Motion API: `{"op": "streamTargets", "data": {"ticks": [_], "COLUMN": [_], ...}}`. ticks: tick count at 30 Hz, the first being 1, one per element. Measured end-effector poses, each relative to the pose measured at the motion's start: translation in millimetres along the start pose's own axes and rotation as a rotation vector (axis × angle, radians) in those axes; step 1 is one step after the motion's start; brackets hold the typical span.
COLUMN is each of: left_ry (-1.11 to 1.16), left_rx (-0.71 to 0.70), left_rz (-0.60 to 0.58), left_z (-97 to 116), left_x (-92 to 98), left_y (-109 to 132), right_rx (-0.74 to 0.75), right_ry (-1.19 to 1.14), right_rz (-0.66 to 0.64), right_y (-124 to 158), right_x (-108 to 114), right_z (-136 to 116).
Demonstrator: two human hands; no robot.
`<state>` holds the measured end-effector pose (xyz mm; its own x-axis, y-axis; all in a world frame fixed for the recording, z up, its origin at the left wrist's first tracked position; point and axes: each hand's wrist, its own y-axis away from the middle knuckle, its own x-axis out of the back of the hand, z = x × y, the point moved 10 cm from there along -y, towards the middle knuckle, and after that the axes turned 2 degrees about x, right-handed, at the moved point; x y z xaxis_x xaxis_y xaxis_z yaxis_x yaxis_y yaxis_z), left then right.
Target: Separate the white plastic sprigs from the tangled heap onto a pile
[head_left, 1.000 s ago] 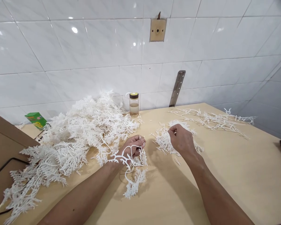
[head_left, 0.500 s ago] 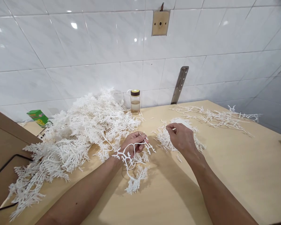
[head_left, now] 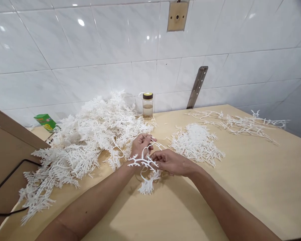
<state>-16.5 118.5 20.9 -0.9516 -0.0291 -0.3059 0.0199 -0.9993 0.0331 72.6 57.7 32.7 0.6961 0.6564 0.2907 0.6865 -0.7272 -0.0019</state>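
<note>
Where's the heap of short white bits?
In the head view, right of centre, the heap lies on the table between the right hand and the bare branches.

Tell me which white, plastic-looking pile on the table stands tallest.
The feathery white pile at left; the short white clippings heap and bare white branches at right both lie lower.

Two bare arms reach in from below, converging. The left arm slants forward and right, its hand farther out, fingers curled in a pinch. The right arm slants left, its hand just beside, fingers pointing left, partly bent.
</note>
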Motion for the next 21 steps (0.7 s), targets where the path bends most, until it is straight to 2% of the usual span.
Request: {"op": "streamTargets", "data": {"ticks": [3,6,9,12,15,17,19,21], "left_ry": [-0.052,-0.077,-0.084,-0.095,-0.079,-0.048,-0.064,-0.139], "left_rx": [-0.014,0.016,0.049,0.121,0.186,0.238,0.236,0.173], "left_rz": [0.017,-0.097,-0.248,-0.404,-0.484,-0.509,-0.550,-0.600], "left_z": [2,1,1,0,-1,-3,-2,4], "left_x": [-0.7,-13.0,-28.8,-43.8,-50.0,-51.1,-53.2,-56.3], "left_y": [4,7,12,19,25,28,32,35], "right_rx": [0.018,-0.014,0.026,0.082,0.096,0.062,0.025,0.016], "right_ry": [-0.112,-0.175,-0.234,-0.320,-0.257,-0.159,-0.065,-0.008], "right_rz": [0.044,0.086,0.190,0.375,0.612,0.745,0.812,0.824], "right_y": [-7,-3,8,19,30,36,40,40], "right_x": [-7,1,29,65,96,107,110,109], "right_z": [4,7,-2,-6,-1,4,6,3]}}
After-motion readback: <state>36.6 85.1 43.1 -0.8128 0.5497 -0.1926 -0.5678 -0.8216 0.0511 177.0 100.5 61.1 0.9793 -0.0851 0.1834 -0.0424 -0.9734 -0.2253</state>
